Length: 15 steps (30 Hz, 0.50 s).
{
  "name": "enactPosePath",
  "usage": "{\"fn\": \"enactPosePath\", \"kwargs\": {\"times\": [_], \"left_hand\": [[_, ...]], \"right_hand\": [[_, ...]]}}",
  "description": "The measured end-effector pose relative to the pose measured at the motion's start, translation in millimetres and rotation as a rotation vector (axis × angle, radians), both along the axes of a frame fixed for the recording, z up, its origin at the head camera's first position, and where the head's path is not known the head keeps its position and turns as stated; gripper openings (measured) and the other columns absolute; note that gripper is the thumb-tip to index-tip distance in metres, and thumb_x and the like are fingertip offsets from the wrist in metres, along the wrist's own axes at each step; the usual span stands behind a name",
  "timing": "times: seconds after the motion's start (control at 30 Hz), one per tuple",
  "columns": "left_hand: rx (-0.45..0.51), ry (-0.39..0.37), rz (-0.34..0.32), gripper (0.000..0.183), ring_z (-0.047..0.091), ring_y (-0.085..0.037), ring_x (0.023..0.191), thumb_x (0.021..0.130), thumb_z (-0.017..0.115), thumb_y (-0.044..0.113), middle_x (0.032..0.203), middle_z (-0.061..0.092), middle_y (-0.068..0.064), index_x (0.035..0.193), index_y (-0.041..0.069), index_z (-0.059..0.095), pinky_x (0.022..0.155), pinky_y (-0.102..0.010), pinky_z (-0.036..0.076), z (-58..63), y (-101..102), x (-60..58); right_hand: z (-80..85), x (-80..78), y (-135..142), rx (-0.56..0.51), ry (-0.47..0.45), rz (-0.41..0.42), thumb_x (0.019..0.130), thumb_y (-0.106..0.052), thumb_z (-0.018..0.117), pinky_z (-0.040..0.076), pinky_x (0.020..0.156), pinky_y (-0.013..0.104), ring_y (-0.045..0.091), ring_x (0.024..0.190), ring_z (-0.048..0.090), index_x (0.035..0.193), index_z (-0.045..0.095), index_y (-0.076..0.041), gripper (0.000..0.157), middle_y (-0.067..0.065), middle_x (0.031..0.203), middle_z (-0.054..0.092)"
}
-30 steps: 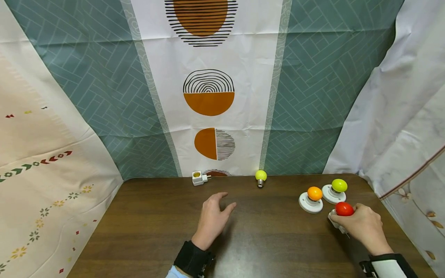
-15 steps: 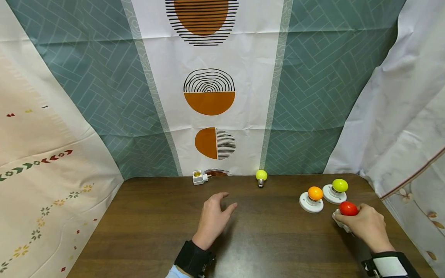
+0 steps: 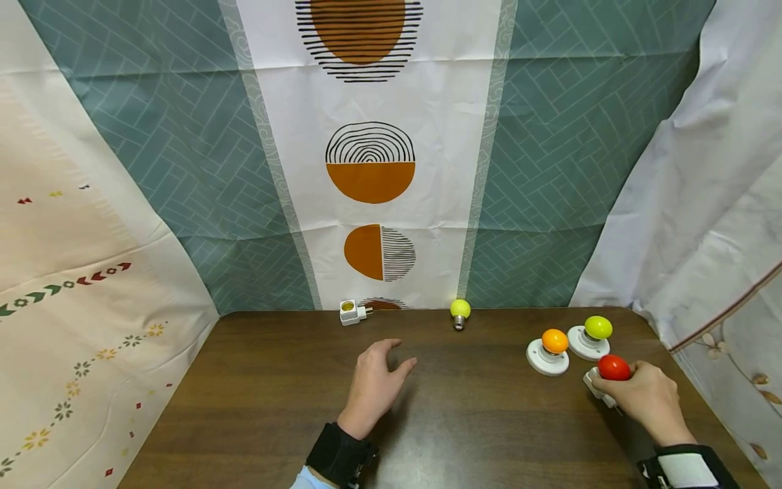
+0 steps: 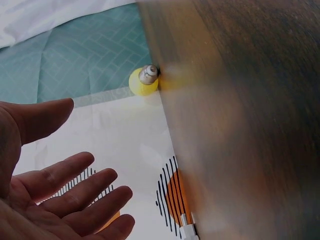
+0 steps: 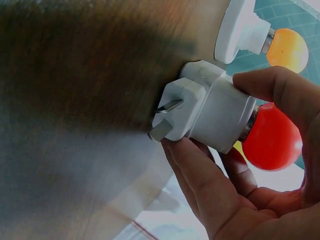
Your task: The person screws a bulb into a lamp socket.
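My right hand (image 3: 644,397) grips a white plug-in socket (image 5: 207,107) with a red bulb (image 3: 613,367) screwed into it, low over the right side of the brown table (image 3: 464,421). Fingers and thumb (image 5: 270,82) curl round the socket body; its metal prongs point away from the palm. My left hand (image 3: 374,384) rests open on the table's middle, fingers spread, holding nothing. A loose yellow bulb (image 3: 459,311) lies at the table's back edge, also in the left wrist view as yellow bulb (image 4: 144,81).
An orange bulb (image 3: 554,341) and a yellow-green bulb (image 3: 597,327) stand in round white bases just behind my right hand. A small white plug socket (image 3: 349,312) lies at the back edge. Patterned curtains (image 3: 373,149) hang behind and at both sides.
My right hand has shifted the red bulb and its socket slightly right and back, closer to the two mounted bulbs. The left hand has stayed still.
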State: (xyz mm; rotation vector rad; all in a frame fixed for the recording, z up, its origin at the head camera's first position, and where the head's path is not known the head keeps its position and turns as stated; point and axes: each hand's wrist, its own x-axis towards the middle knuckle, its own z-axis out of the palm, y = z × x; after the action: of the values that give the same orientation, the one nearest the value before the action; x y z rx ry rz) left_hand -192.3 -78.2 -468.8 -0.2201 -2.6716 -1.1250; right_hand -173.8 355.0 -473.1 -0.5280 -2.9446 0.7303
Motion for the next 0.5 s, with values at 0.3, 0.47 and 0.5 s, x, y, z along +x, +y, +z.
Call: {"fn": "enactPosePath", "kwargs": {"times": [0.3,0.47,0.5], "left_hand": [[-0.010,-0.006,0.005,0.046,0.052,-0.017,0.109,0.082,0.069,0.039,0.116,0.059,-0.001,0.118,0.010,0.061,0.087,-0.037,0.044,1.7,-3.4,-1.5],[-0.011,0.006,0.015,0.050,0.052,-0.017,0.109,0.081,0.070,0.040,0.118,0.058,0.000,0.121,0.011,0.059,0.087,-0.036,0.044,5.2,-4.3,-1.6],[-0.011,0.010,0.014,0.050,0.052,-0.017,0.109,0.081,0.070,0.040,0.118,0.058,-0.001,0.121,0.011,0.059,0.087,-0.036,0.044,5.8,-4.5,-1.6]], "right_hand": [[10.2,0.1,-4.4,-0.009,-0.003,0.006,0.069,-0.062,0.069,0.045,0.061,0.043,0.040,0.081,0.051,0.121,0.039,0.017,0.099,0.032,0.104,0.051],[23.4,0.9,-13.3,0.005,0.114,0.029,0.072,-0.060,0.069,0.044,0.071,0.055,0.049,0.095,0.046,0.130,0.033,0.014,0.100,0.037,0.118,0.043],[26.5,1.2,-16.1,0.010,0.143,0.041,0.073,-0.058,0.069,0.043,0.072,0.056,0.050,0.096,0.045,0.130,0.033,0.014,0.099,0.037,0.118,0.043]]}}
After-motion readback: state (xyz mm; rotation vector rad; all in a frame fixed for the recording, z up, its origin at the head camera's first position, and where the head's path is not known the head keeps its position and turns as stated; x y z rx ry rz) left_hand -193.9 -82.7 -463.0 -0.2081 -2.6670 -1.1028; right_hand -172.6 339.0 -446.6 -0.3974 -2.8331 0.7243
